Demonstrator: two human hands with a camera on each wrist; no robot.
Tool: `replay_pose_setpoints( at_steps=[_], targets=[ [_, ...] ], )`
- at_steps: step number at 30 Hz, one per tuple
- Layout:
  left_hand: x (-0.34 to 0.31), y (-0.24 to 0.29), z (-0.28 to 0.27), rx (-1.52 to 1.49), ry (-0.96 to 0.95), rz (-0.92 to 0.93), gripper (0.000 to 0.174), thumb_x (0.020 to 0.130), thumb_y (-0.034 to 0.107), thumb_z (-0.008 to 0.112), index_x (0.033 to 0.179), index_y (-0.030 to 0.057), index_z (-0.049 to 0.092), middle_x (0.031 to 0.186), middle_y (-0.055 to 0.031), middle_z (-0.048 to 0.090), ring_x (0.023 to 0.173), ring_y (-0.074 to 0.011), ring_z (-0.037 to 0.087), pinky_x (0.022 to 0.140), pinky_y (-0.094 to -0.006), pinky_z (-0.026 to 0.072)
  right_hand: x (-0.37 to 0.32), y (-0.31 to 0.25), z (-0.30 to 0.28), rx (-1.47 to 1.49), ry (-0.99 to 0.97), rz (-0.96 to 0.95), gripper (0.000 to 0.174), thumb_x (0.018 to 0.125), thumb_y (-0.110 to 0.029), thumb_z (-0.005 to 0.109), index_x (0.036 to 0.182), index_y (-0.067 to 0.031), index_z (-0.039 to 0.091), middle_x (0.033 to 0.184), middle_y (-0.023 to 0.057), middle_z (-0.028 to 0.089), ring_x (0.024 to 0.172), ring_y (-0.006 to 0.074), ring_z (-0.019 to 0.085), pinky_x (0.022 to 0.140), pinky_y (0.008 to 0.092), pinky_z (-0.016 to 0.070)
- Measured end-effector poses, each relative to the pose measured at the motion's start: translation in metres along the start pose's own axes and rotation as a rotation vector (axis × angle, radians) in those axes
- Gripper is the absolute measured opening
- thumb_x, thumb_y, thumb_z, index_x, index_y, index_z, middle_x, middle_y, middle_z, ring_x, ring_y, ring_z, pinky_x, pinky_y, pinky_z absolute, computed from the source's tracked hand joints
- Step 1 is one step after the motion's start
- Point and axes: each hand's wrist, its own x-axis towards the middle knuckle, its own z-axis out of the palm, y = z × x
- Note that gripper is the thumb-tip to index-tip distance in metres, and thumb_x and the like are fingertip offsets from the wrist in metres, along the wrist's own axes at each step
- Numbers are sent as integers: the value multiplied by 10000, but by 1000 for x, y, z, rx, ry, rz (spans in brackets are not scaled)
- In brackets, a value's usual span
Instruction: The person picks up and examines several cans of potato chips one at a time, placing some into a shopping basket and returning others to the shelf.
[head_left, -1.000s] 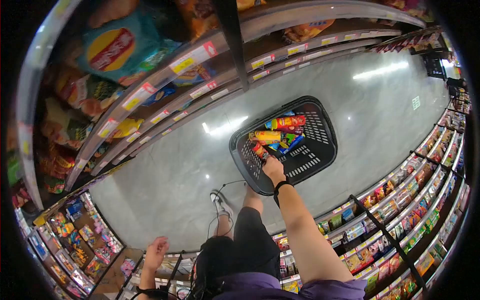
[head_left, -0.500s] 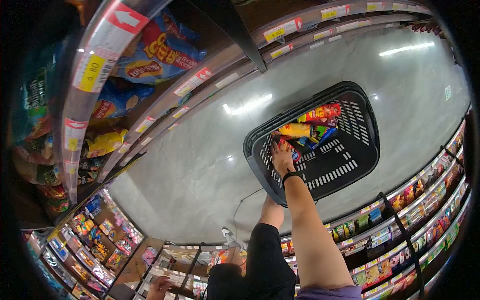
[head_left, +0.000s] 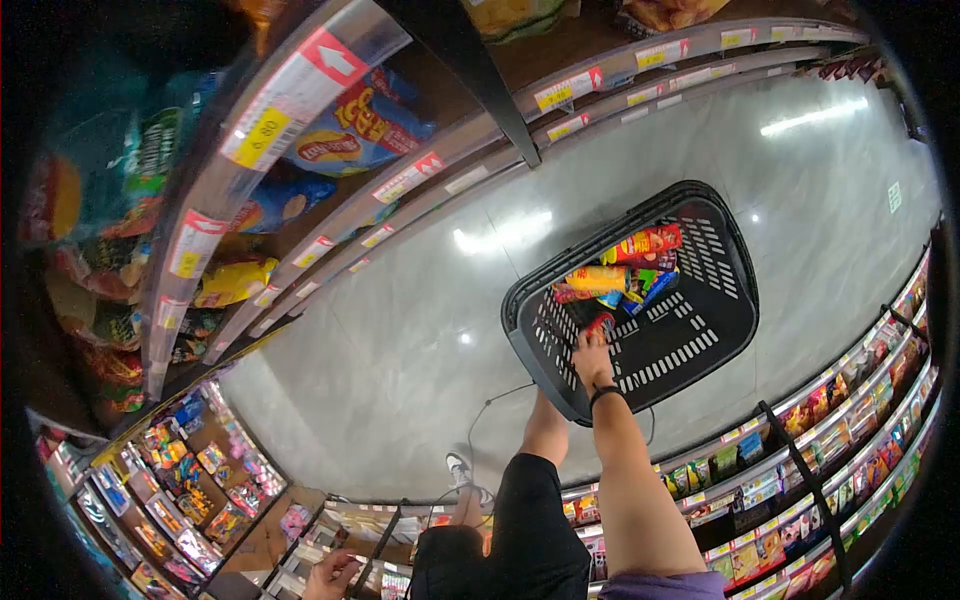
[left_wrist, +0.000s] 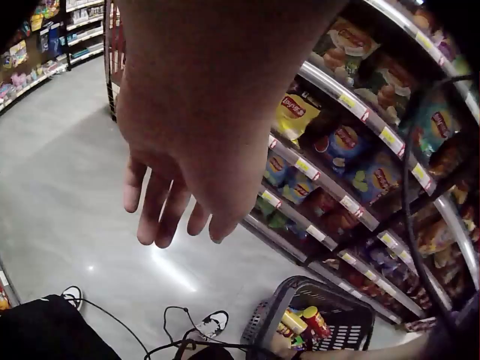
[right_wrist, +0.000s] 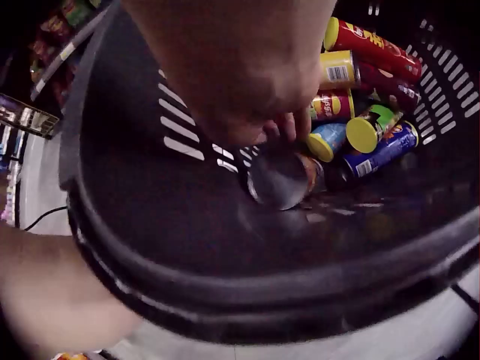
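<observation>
Inside the black shopping basket (head_left: 690,340), my right hand (head_left: 594,357) grips a red chip canister (head_left: 601,324) low near the basket's wall. The right wrist view shows that canister's dark round end (right_wrist: 277,180) just below the fingers. Several other canisters lie on their sides in the basket: a red one (right_wrist: 375,49), a yellow one (head_left: 600,279), a blue one (right_wrist: 384,150) and a green one with a yellow lid (right_wrist: 373,127). My left hand (left_wrist: 191,176) hangs in the air with loose fingers, holding nothing, apart from the shelves.
Shelves of chip bags (left_wrist: 345,142) with a price-tagged edge (head_left: 330,60) run along one side of the aisle. Lower racks of packaged snacks (head_left: 800,440) line the other. Grey floor (head_left: 400,330) lies between them, with a thin black cable (left_wrist: 112,319) near the feet.
My right hand, with the red canister, has moved from beside the yellow canister towards the basket's near side. The view has swung so the basket appears farther right. My left hand stays idle.
</observation>
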Motion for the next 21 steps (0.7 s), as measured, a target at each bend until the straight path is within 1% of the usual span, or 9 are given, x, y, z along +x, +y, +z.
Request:
replay_pose_setpoints(
  at_steps=[2,5,9,10,11,13,16,19,21],
  targets=[
    [-2,16,4,78,34,-22,310,1003,135,722,1286,12,689,1143,-122,760,1066,-194,728,932,-342,560,-2,0,6,59,-107,20,280,1008,-237,544,1198,-110,706,1375,173,607,1243,443,595,839,543,598],
    [-4,11,11,192,17,95,317,986,117,735,1280,5,694,1149,-129,758,1064,-201,725,922,-344,563,-40,-1,-4,-33,44,-12,273,1011,-220,533,1218,-93,657,1333,175,622,1246,449,605,834,529,601],
    [17,-25,19,89,-33,249,306,972,96,740,1258,-1,694,1150,-129,755,1026,-214,734,886,-344,564,-40,5,-9,168,179,273,317,996,-170,547,1284,-60,619,1431,169,561,1401,395,488,1031,541,516],
    [22,-31,29,109,14,186,298,977,84,727,1260,0,686,1147,-123,750,1011,-214,738,888,-343,564,-39,12,-35,246,192,395,380,971,-141,580,1342,-66,613,1556,171,476,1457,370,422,1111,566,440],
    [32,-61,33,108,26,119,308,979,118,733,1255,-6,677,1098,-135,762,980,-229,748,870,-354,572,-34,17,-24,245,296,448,492,944,-137,617,1429,-65,565,1613,178,424,1452,400,417,1111,569,433],
    [31,-85,37,315,-24,124,318,977,167,747,1230,-13,676,1055,-155,776,950,-248,758,846,-364,581,-29,27,-19,214,274,547,555,940,-144,629,1478,-71,514,1625,175,400,1455,430,398,1118,579,426],
    [23,-71,44,340,-67,68,332,968,191,759,1220,-9,676,1000,-160,780,910,-262,758,817,-378,584,-21,48,-21,291,269,626,591,893,-143,692,1451,-98,505,1542,159,445,1322,407,496,1052,562,488],
    [22,-54,55,283,-23,14,328,960,174,760,1227,2,678,1028,-149,778,928,-256,755,821,-377,579,-17,65,-17,306,400,665,515,891,-159,712,1373,-80,548,1395,158,544,1244,368,559,1001,538,517],
    [28,-50,58,302,-67,85,326,960,158,754,1238,7,676,1049,-145,776,955,-253,754,829,-373,577,-11,81,2,205,210,655,512,877,-194,737,1351,-92,571,1344,134,587,1235,338,566,979,510,514]
  ],
)
